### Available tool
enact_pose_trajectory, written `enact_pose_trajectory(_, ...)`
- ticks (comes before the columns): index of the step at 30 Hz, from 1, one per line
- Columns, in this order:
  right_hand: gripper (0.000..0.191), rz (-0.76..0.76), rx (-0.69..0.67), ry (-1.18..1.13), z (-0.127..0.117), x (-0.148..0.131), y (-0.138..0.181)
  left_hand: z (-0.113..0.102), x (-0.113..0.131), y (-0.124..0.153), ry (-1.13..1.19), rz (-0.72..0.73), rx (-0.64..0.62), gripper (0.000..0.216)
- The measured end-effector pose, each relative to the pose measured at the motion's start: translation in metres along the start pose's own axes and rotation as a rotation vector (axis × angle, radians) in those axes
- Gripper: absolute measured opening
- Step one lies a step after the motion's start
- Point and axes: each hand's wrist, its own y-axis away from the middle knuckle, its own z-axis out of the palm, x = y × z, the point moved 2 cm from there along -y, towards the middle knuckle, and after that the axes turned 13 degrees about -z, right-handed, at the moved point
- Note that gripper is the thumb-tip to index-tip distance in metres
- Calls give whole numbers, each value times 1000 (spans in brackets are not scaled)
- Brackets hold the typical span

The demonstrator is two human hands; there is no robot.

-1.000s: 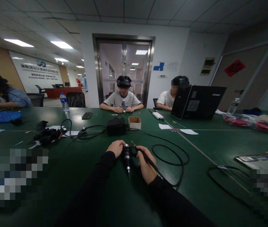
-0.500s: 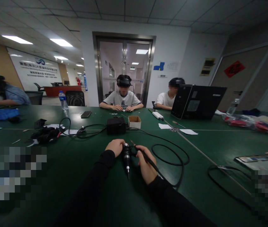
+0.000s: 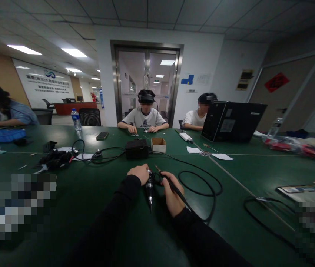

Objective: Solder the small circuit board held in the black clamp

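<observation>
On the green table, a black handheld tool (image 3: 149, 190) with a metal collar and thin pointed bit lies with its bit toward me; it looks like an electric screwdriver. My left hand (image 3: 138, 174) is closed at the tool's far end, its fingertips mostly hidden behind the hand. My right hand (image 3: 173, 193) grips a slim black corded tool that looks like a soldering iron (image 3: 174, 188), like a pen. Its narrow brownish tip (image 3: 156, 168) points away and to the left, just beyond the black tool. Whether the tip touches anything cannot be made out.
Beyond my hands stand a black box (image 3: 136, 149) with cables and a small open carton (image 3: 158, 145). A looped black cable (image 3: 215, 191) lies right. Further off are a phone (image 3: 102, 135), paper slips (image 3: 222, 156) and a computer case (image 3: 234, 121). Several people sit around the table.
My left hand has shifted slightly right and turned, hiding more of its fingers. My right hand stays nearly in place. A person opposite has moved one hand on the table.
</observation>
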Motion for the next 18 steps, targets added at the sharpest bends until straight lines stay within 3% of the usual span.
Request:
enact_pose_trajectory(5,31,-16,6,3,-1,-2,0,11,4,3,80,-51,61,23)
enact_pose_trajectory(10,32,-46,43,25,-1,4,0,16,8,18,46,-78,40,46)
enact_pose_trajectory(14,31,-56,58,16,0,10,0,10,9,35,-82,-92,-8,51)
enact_pose_trajectory(18,32,-53,64,6,2,11,0,-6,-10,51,-145,-74,-73,50)
